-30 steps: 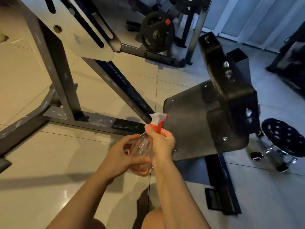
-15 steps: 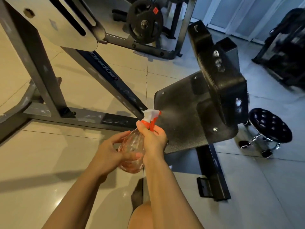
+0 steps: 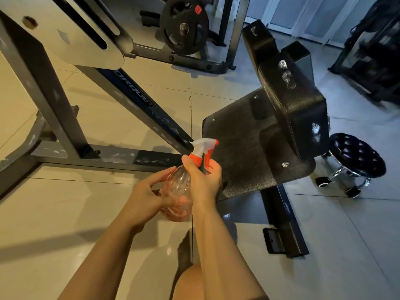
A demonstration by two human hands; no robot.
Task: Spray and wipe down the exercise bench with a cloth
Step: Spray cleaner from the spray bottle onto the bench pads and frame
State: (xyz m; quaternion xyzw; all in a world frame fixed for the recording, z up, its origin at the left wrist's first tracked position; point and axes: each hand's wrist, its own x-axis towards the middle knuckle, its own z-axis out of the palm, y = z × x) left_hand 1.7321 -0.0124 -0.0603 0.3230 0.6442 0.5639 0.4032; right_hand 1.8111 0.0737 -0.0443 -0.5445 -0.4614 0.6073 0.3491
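A clear plastic spray bottle with a white and orange trigger head sits between both hands, its nozzle pointing at the black bench. My right hand grips the bottle's neck, fingers around the orange trigger. My left hand cups the bottle's body from the left. The bench's black padded seat carries pale wet patches, and its dark textured panel lies just beyond the nozzle. No cloth is in view.
A grey steel machine frame crosses the tiled floor on the left. A rack with a black weight plate stands at the back. A black tufted rolling stool sits right of the bench. The bench's base bar runs toward me.
The spray mist seen half a second ago is gone. Both hands with the bottle have stayed in front of the bench panel while the view shifted slightly.
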